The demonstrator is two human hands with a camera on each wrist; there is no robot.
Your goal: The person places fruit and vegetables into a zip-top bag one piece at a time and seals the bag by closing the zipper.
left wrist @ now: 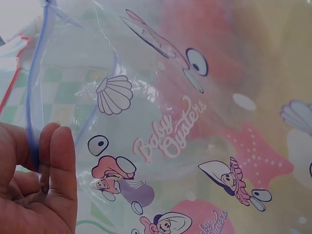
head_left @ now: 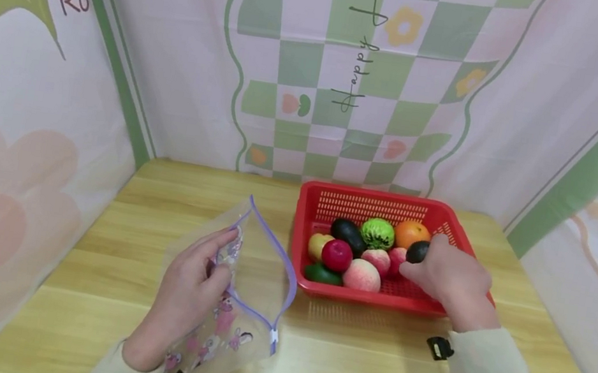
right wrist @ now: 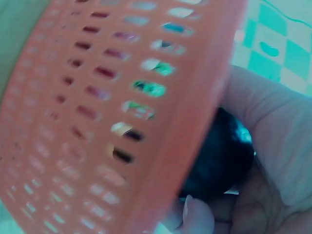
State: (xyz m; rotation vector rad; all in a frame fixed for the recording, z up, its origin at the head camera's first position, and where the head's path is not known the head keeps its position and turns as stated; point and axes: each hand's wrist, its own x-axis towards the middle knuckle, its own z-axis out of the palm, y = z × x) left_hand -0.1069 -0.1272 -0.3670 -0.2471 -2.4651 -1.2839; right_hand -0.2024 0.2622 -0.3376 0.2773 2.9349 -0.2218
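Note:
My left hand (head_left: pixel 193 293) pinches the purple-edged rim of a clear zip bag (head_left: pixel 265 259) printed with cartoon oysters. The bag's mouth gapes toward the basket, and its white slider (head_left: pixel 274 336) sits at the near corner. In the left wrist view, the fingers (left wrist: pixel 61 161) and thumb grip the rim. At the right end of a red basket (head_left: pixel 369 296), my right hand (head_left: pixel 448 273) holds a dark avocado (head_left: pixel 417 252). The right wrist view shows the avocado (right wrist: pixel 219 151) in the curled fingers, partly hidden by the basket wall (right wrist: pixel 97 117).
Inside the basket lie an orange (head_left: pixel 412 234), a green bumpy fruit (head_left: pixel 378 232), a black oval fruit (head_left: pixel 348 235), a yellow fruit (head_left: pixel 318 246), a red plum-like fruit (head_left: pixel 337 255), several peaches (head_left: pixel 363 276) and a dark green fruit (head_left: pixel 323 274). Printed curtains (head_left: pixel 195 68) surround the wooden table (head_left: pixel 110 248).

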